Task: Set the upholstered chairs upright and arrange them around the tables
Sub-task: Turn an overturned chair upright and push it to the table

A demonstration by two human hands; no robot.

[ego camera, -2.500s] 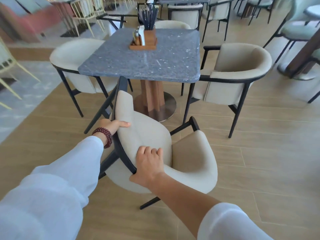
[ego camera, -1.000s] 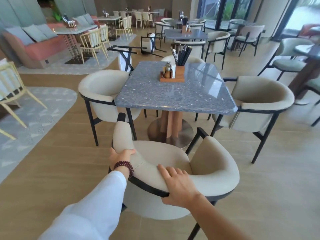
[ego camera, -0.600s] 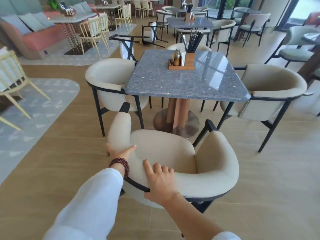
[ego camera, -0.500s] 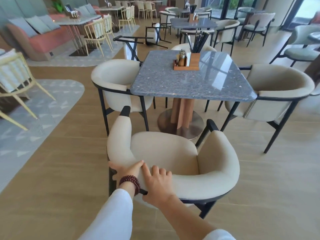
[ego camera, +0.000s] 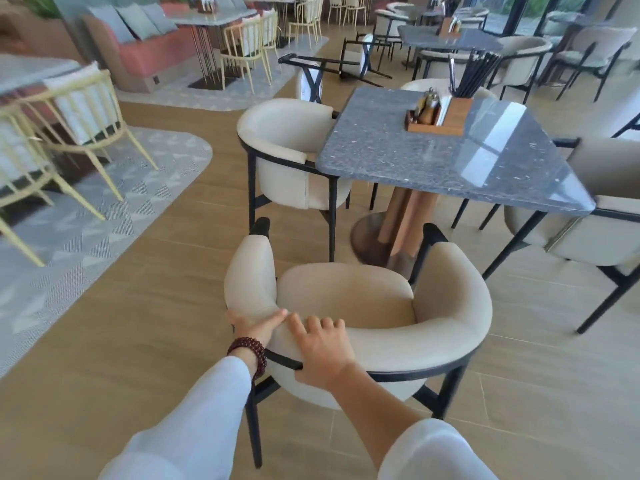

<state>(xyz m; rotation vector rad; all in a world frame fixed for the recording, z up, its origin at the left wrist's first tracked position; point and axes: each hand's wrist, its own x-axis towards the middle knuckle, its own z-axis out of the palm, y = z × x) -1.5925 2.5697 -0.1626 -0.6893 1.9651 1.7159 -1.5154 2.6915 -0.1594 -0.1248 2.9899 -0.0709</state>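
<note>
Both the left hand and right hand hold the upright chair.

Near chair before the table (caddy on it), second chair left.

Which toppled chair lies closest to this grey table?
The toppled chair showing its X-braced underside, just behind the upright chair left of the grey table; the second toppled chair lies farther back.

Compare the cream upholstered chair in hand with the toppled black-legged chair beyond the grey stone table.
The cream upholstered chair stands upright; the toppled chair lies on its side, legs horizontal. The left hand and right hand grip the cream upholstered chair's backrest; the toppled chair is untouched. Both have pale upholstery on black frames.
</note>
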